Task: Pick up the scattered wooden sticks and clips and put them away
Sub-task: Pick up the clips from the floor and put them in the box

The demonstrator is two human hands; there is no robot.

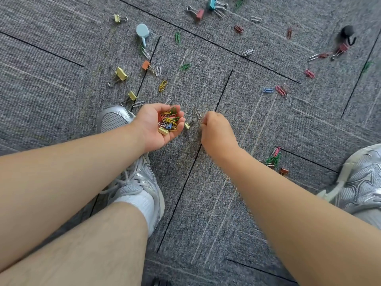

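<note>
My left hand [156, 124] is cupped palm up and holds a pile of coloured paper clips [169, 120] with a gold binder clip [162, 131] among them. My right hand [216, 131] hovers just to its right, back upward and fingers curled down toward the carpet. What is under those fingers is hidden. A silver paper clip [198, 114] and a small gold binder clip [188, 124] lie on the carpet between the two hands. More paper clips and binder clips lie scattered across the grey carpet [206, 203] beyond. I cannot make out any wooden sticks.
My two grey sneakers [132, 178] [362, 182] stand left and right of the hands. A pale blue round hook [142, 32] lies at the far left, a black one [348, 34] at the far right. A bunch of green and pink clips [274, 157] sits by my right forearm.
</note>
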